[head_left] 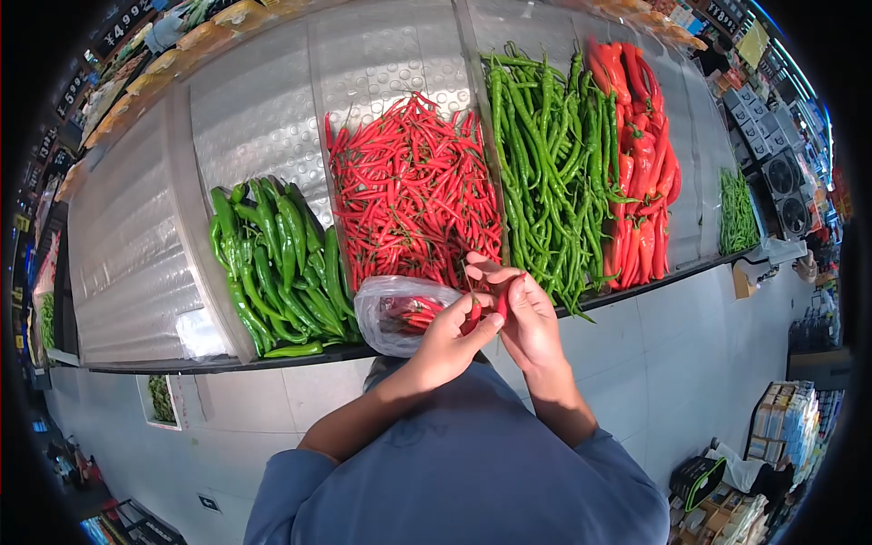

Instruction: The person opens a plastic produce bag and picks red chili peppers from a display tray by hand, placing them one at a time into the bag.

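My left hand and my right hand meet in front of the display's front edge, fingertips close together. Each is closed on a small red chili pepper; the right hand's chili lies between thumb and fingers. Just left of them, a clear plastic bag with its mouth open rests at the edge, partly behind my left wrist. Several red chilies are inside it. Behind the hands spreads a large heap of thin red chilies. Fingers cover part of what I hold.
Dark green peppers lie left of the red heap. Long green chilies and larger red peppers lie to its right, past a clear divider. A low box of greens stands on the floor at left.
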Demonstrator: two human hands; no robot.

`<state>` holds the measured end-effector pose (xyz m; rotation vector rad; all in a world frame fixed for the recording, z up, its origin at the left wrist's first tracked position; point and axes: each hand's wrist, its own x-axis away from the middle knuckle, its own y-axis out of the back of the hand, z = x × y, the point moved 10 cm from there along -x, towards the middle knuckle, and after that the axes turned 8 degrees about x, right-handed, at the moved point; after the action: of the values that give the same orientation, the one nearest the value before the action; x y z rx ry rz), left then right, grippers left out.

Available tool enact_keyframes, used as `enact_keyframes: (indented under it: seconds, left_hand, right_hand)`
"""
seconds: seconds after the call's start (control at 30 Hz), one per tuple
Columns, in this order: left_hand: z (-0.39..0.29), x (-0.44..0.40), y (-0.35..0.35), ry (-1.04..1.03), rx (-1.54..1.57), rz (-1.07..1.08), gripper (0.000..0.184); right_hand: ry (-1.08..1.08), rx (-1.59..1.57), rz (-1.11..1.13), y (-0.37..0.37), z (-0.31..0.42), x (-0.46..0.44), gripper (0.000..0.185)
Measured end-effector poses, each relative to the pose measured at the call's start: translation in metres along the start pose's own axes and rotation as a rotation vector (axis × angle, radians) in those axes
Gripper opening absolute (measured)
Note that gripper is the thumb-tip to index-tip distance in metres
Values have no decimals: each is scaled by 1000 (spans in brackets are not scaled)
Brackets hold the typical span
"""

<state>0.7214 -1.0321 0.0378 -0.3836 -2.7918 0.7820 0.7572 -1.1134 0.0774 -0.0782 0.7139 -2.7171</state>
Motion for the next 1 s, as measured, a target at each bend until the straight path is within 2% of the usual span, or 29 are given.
enact_keyframes:
  seconds: [0.1, 0.13, 0.2, 0.23, 0.33, 0.37, 0.43, 0.47, 0.5, 0.57, 0.6, 0.67, 0.77, 0.87, 0.9, 1.0]
  left_hand:
    - [-6, 7, 9, 114, 184, -33, 24]
    - [-9, 8, 11, 105, 165, -50, 23]
    - [-20, 7, 16, 88, 124, -82, 23]
    - [-19, 6, 22, 103, 152, -82, 30]
    - [-20, 2, 27, 82, 555, 3, 46]
    - [-13, 0, 33, 69, 506, -1, 60]
    - [-12, -5, 23, 30, 555, 12, 64]
    - [-12, -6, 20, 8, 579, 11, 66]
    - [-11, -6, 10, 33, 617, 113, 74]
    - [-7, -4, 2, 71, 600, 76, 78]
    - [-4, -3, -1, 93, 593, 61, 80]
    - [-3, -2, 0, 91, 577, 61, 73]
    - [-1, -1, 6, 82, 597, -15, 60]
    - [3, -4, 17, 55, 587, -123, 55]
    - [2, -4, 15, 80, 660, -26, 54]
    - [5, -7, 11, 105, 831, -15, 58]
  right_hand:
    - [21, 214, -104, 19, 6, 5, 27]
    - [162, 511, -173, 33, 16, 4, 23]
    - [101, 563, -190, 41, 20, 9, 21]
    - [81, 517, -212, 44, 23, 9, 22]
    - [72, 298, -262, 58, 21, 7, 20]
    - [36, 197, -249, 58, 17, 7, 20]
    - [-41, -9, -214, 49, 4, 5, 21]
    - [37, 106, -236, 44, 8, 8, 21]
    - [115, 217, -256, 37, 11, 13, 22]
    - [310, 461, -295, 17, 19, 30, 19]
    - [529, 850, -199, -4, 39, 32, 19]
    - [803, 1336, 42, -47, 53, 41, 24]
    - [808, 1446, 151, -54, 41, 44, 32]
    - [766, 1456, 261, -59, 42, 47, 28]
    - [767, 1426, 302, -59, 42, 47, 30]
    - [666, 1186, 154, -34, 51, 43, 33]
